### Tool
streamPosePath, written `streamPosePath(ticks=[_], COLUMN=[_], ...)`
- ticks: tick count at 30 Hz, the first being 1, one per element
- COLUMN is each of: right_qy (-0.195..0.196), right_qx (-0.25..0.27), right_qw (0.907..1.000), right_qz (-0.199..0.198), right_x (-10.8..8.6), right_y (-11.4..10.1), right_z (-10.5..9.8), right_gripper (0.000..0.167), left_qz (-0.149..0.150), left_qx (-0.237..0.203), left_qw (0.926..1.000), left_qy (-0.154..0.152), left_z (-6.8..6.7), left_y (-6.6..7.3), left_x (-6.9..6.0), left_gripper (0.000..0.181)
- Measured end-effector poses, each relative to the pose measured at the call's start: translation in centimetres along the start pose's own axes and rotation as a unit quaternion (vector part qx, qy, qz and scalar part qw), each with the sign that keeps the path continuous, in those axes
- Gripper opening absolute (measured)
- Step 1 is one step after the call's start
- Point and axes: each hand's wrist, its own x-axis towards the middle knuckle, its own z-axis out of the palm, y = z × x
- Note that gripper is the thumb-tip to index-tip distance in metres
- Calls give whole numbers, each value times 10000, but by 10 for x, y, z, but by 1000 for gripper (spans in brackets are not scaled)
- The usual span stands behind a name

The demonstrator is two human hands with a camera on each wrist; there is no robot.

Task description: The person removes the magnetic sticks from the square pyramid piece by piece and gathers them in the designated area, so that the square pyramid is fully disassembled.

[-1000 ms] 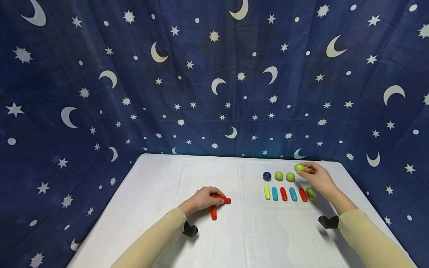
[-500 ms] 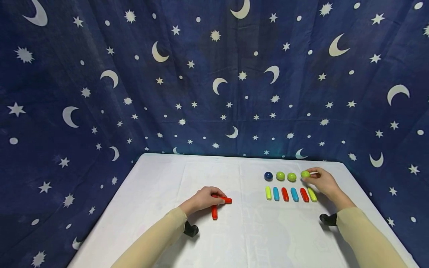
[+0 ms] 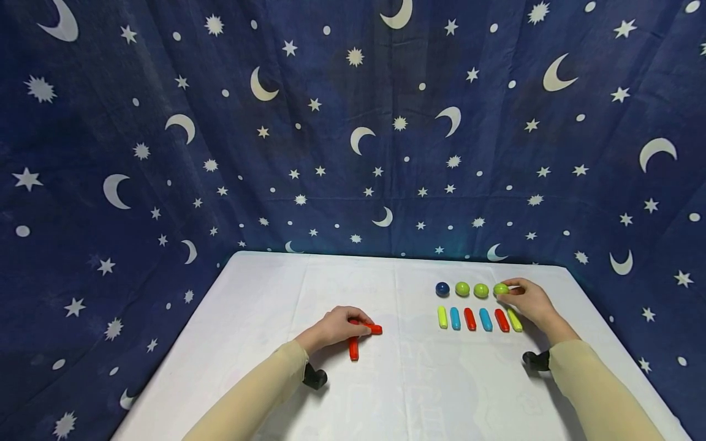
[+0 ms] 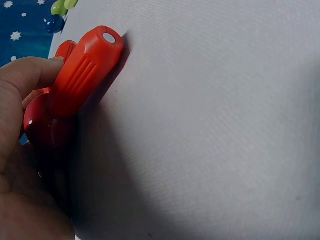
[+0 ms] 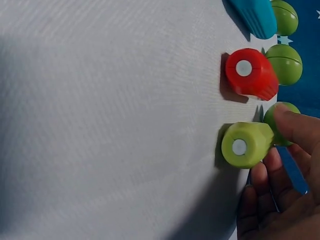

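My left hand [image 3: 337,326] pinches a red magnetic stick [image 3: 377,329], its thumb on it. A second red stick [image 3: 353,349] points towards me below the hand. In the left wrist view a dark red ball [image 4: 40,120] touches the near end of a grooved red stick [image 4: 82,70]; the fingers partly hide how the pieces meet. On the right, my right hand [image 3: 531,301] pinches a lime green ball [image 3: 500,288] between thumb and fingers, at the right end of a row of balls. Just in front lies a yellow-green stick [image 5: 245,146], close to the fingers.
Left of the held ball stand two more green balls [image 3: 481,291] and a dark blue ball [image 3: 442,290]. A row of yellow, blue [image 3: 485,320] and red [image 3: 501,320] sticks lies before them. The white table [image 3: 309,275] meets a blue star-patterned curtain [image 3: 309,141].
My right hand has brought the green ball down and slightly right to the end of the ball row. The left hand stays in place with the red stick.
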Motion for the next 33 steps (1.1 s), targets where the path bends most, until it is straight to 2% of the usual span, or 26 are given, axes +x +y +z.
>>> streamPosePath(ticks=[15, 33], right_qy=[-83, -60], right_qx=[121, 198], right_qw=[9998, 9998], right_qz=[165, 64], right_x=[-1, 0], right_y=[-1, 1], right_z=[0, 1], right_gripper=[66, 68], left_qz=[5, -1], left_qx=[-99, -42], left_qw=[9999, 10000], left_qy=[-29, -23], left_z=[0, 0], left_y=[0, 1], left_x=[0, 0], left_gripper=[10, 10])
